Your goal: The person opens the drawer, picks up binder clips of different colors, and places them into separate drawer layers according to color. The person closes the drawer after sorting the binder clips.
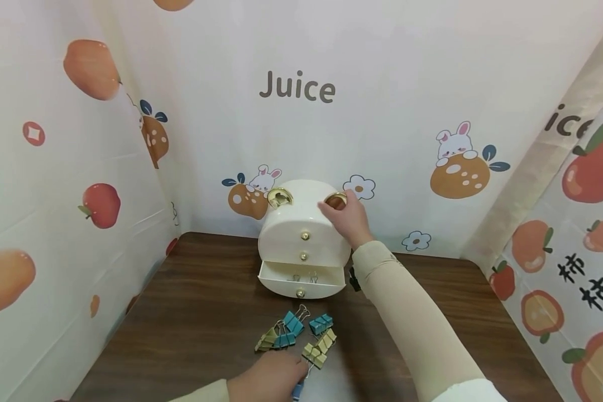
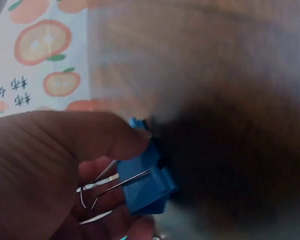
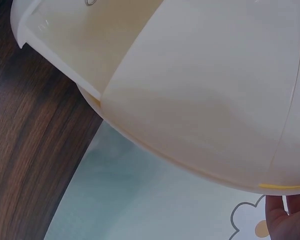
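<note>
A white drawer box point(image 1: 281, 240) with gold-rimmed ears and gold knobs stands at the back of the table. Its bottom drawer point(image 1: 276, 271) is pulled out, with silver wire handles showing inside. My right hand point(image 1: 349, 218) grips the box's right ear point(image 1: 336, 199); in the right wrist view only part of this hand point(image 3: 290, 217) shows behind the box edge. Down at the front, my left hand point(image 1: 271, 377) holds a blue binder clip point(image 2: 142, 185) between thumb and fingers. Just beyond that hand lie teal binder clips point(image 1: 293, 322) and yellow binder clips point(image 1: 320, 349).
A dark wood-grain table point(image 1: 191, 312) carries everything. Fruit-printed white curtains point(image 1: 382, 72) stand behind it and along both sides. Some small black object point(image 1: 354, 279) sits against the right side of the box, partly hidden by the right forearm.
</note>
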Demonstrator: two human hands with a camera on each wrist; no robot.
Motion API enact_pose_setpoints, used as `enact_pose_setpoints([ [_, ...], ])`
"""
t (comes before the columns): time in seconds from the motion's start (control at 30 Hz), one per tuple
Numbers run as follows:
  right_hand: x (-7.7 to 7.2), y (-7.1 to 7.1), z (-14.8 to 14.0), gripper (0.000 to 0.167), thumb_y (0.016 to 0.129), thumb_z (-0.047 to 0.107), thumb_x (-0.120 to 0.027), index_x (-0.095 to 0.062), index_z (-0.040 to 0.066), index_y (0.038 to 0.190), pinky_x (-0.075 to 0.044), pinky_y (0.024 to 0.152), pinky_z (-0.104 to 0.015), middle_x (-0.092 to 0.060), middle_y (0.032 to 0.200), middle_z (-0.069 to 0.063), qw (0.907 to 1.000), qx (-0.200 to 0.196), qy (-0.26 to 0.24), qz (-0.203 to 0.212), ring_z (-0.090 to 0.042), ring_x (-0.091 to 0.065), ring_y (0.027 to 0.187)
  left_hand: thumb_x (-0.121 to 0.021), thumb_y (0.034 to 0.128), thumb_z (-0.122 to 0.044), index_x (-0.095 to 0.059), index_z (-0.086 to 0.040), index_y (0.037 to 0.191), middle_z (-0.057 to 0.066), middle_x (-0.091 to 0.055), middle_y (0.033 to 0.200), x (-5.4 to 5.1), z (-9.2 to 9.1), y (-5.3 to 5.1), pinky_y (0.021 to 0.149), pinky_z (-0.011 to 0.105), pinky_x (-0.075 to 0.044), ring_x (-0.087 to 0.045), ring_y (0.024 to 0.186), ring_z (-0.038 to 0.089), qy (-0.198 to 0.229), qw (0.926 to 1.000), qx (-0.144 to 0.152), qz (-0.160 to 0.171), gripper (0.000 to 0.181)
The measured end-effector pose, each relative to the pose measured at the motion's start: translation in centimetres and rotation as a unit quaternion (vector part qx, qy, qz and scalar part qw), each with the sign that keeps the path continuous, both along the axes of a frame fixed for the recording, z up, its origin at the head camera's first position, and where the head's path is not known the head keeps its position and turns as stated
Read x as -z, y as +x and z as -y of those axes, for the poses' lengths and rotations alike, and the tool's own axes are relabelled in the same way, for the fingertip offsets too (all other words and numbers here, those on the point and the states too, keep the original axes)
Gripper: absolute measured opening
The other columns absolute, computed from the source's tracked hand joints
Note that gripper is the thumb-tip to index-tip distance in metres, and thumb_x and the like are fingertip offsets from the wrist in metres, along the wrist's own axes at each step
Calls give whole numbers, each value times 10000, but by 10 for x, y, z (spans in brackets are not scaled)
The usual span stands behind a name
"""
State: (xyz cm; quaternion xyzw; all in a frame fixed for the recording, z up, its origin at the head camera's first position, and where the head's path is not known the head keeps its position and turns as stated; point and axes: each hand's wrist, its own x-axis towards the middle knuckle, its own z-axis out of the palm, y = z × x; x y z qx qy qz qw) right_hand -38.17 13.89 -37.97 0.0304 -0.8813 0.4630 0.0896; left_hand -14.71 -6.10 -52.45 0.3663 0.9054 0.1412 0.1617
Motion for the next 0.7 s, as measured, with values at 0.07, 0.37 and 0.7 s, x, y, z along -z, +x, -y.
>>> enact_pose_setpoints([
  [0.07,0,0,-1,653,872,579,-753,-491,133,1271,-574,689,-398,-632,1063,-90,10000,10,15,12,-253,-644,900,-786,892,-481,-693,-252,950,-184,-533,767,-2,2,-3,581,220,-448,-480,673,-17,13,9997,237,15,254],
  [0.37,-1,1,-1,665,877,576,-749,-488,130,1296,-579,727,-421,-628,1097,-94,10000,-1,40,24,-261,-641,938,-733,958,-365,-696,-248,981,-159,-550,772,-6,-3,-6,585,220,-435,-473,672,-10,-742,9908,1027,-477,124],
  [0.7,-1,1,-1,676,876,576,-749,-484,126,1304,-580,711,-413,-627,1091,-99,10000,-5,35,52,-261,-644,926,-814,853,-288,-709,-249,944,-163,-521,776,-20,-3,-9,568,222,-429,-453,678,-6,-646,9906,912,-782,145],
])
